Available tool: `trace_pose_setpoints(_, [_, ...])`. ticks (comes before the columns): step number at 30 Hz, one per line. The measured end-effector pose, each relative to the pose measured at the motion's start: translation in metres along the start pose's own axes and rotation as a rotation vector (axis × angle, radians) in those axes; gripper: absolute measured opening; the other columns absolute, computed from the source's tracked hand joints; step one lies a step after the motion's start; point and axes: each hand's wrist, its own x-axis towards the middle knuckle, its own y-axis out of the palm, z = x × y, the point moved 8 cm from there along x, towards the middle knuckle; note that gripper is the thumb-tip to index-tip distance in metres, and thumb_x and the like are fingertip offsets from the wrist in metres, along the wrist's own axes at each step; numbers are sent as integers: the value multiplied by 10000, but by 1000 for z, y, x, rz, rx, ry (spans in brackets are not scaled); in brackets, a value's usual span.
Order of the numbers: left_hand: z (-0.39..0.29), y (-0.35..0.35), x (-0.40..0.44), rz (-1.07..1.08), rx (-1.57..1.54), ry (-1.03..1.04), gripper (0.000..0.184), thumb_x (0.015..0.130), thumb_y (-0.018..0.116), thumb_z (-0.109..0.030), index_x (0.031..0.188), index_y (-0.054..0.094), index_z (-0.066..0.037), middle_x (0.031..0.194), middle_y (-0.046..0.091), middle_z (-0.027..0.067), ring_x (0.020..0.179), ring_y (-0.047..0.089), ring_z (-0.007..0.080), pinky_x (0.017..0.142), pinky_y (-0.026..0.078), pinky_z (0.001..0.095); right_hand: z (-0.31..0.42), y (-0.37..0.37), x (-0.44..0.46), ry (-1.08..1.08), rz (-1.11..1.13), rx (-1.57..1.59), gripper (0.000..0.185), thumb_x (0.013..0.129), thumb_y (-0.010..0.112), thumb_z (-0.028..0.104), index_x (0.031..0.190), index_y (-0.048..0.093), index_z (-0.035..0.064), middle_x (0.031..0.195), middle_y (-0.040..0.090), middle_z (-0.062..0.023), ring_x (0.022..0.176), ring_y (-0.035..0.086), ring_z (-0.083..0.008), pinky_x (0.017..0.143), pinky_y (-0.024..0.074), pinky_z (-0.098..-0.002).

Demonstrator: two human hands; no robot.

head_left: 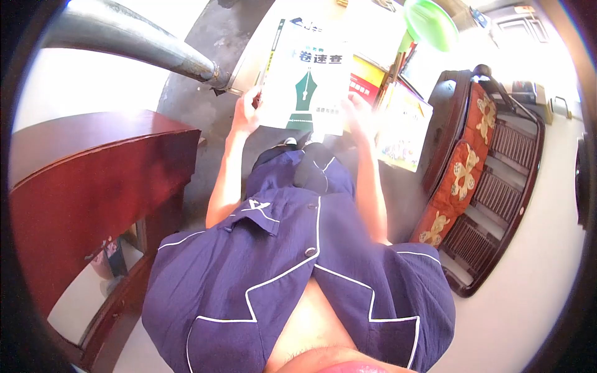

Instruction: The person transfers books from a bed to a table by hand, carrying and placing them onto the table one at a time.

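A white book (286,84) with a green pen-nib picture and dark printed characters is held up between both hands, its cover facing the camera. My left hand (247,110) grips its left edge near the lower corner, fingers closed round it. At the lower right edge, my right hand (360,118) holds the book too, washed out by bright light. Just beyond my right hand lies a red and yellow book (365,81), partly covered by the white one.
A bright booklet (404,127) juts out at the table's right side, with a green basin (431,25) behind it. On the right stands a dark wooden bench (497,180) with orange bear-pattern cushions (463,171). Red-brown furniture (106,186) is at the left, below a metal pipe (134,40).
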Motion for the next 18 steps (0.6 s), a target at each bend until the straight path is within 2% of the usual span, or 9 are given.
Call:
trace_pose_setpoints(1, [-13,-8,8,-49,187,153,148,797,595,-160,771,548,-21,782,540,61,762,509,217,730,418,317,9,1,7,-52,15,-126,128,873,549,81,966,595,7,871,618,-6,795,541,-59,737,431,-212])
trace_pose_setpoints(2, [-13,-7,16,-55,191,134,148,797,595,-160,771,548,-21,782,540,61,762,509,217,730,418,317,5,2,14,-38,31,-127,128,873,549,81,966,595,7,871,618,-6,795,541,-59,737,431,-212])
trace_pose_setpoints(4, [-30,-11,27,-172,339,323,168,793,603,-172,819,571,-9,910,515,89,916,449,271,858,366,367,-2,5,32,-24,46,69,144,878,556,100,981,599,9,872,623,-6,786,545,-55,717,440,-208])
trace_pose_setpoints(5, [-20,-9,33,-128,301,236,192,793,610,-183,823,564,1,994,488,110,1001,404,276,906,327,390,-4,7,42,-12,47,67,155,881,558,107,994,603,11,863,624,-3,771,545,-50,702,445,-206])
trace_pose_setpoints(12, [-10,-5,70,-191,249,235,183,779,624,-184,782,565,-11,989,503,115,979,428,276,874,356,383,-27,-5,78,-1,-34,-67,121,882,567,130,926,597,22,839,616,10,726,516,-48,656,422,-212])
trace_pose_setpoints(13, [-9,-5,75,-192,327,278,172,767,634,-171,770,563,-15,970,507,111,956,439,277,862,363,384,-23,-5,80,-57,-93,-82,129,863,590,141,867,592,12,740,601,-11,657,500,-59,601,411,-227])
trace_pose_setpoints(14, [-7,-5,77,-188,404,316,163,755,644,-158,758,560,-19,951,511,107,933,449,277,851,369,384,-29,-7,80,-50,-111,-81,129,863,590,141,867,592,12,740,601,-11,657,500,-59,601,411,-227])
trace_pose_setpoints(16, [-6,-5,86,-190,410,344,136,733,659,-131,746,563,-37,932,525,98,908,471,278,836,374,387,-35,-10,87,-103,-156,-555,163,836,619,150,819,585,-8,639,557,-45,591,493,-80,561,411,-242])
trace_pose_setpoints(18, [3,-5,89,-193,434,302,117,728,662,-125,742,572,-53,934,531,97,924,478,276,836,377,387,-36,-11,81,-146,-234,-609,171,825,630,151,815,590,-15,605,542,-59,554,481,-93,534,413,-256])
